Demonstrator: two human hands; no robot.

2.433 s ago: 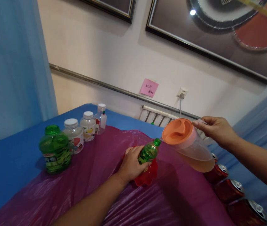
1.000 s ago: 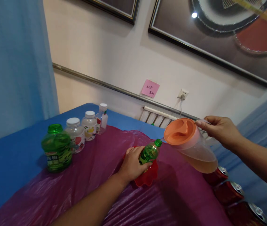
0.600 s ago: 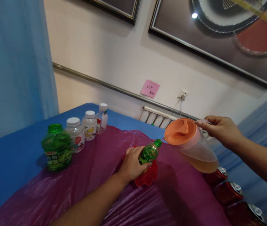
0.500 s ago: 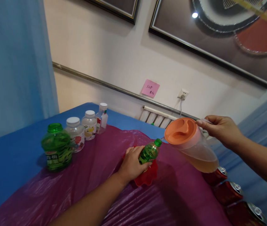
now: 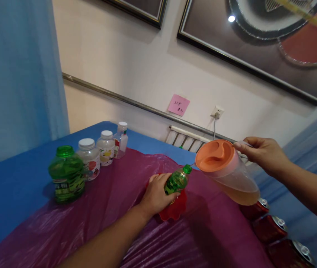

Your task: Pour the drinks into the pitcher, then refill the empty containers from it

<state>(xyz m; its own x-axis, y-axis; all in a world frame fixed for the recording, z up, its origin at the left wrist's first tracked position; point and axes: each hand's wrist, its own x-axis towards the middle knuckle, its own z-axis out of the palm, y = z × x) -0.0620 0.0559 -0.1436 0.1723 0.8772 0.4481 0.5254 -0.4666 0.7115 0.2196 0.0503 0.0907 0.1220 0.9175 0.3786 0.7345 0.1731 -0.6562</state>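
Note:
My left hand [image 5: 157,195] is closed around a small green bottle [image 5: 176,181] with an open mouth, standing at a red scalloped dish [image 5: 178,208]. In my right hand [image 5: 261,154] is the handle of a clear plastic pitcher [image 5: 238,180] with an orange lid [image 5: 214,155]. The pitcher is tilted to the left and holds a pale amber liquid. Its spout side is close to the bottle's mouth, and a thin stream shows between them. My left palm and part of the bottle's lower body are hidden from view.
To the left stand a large green jug [image 5: 66,176], two white-capped jars [image 5: 89,160] and a clear bottle [image 5: 121,139]. Several red cans [image 5: 270,229] line the right edge. A purple plastic sheet [image 5: 114,212] covers part of the blue table [image 5: 13,190]; a wall with a radiator [image 5: 186,139] is behind.
Almost nothing differs. Both hands, the bottle and the tilted pitcher keep nearly the same places, and the thin stream is still there.

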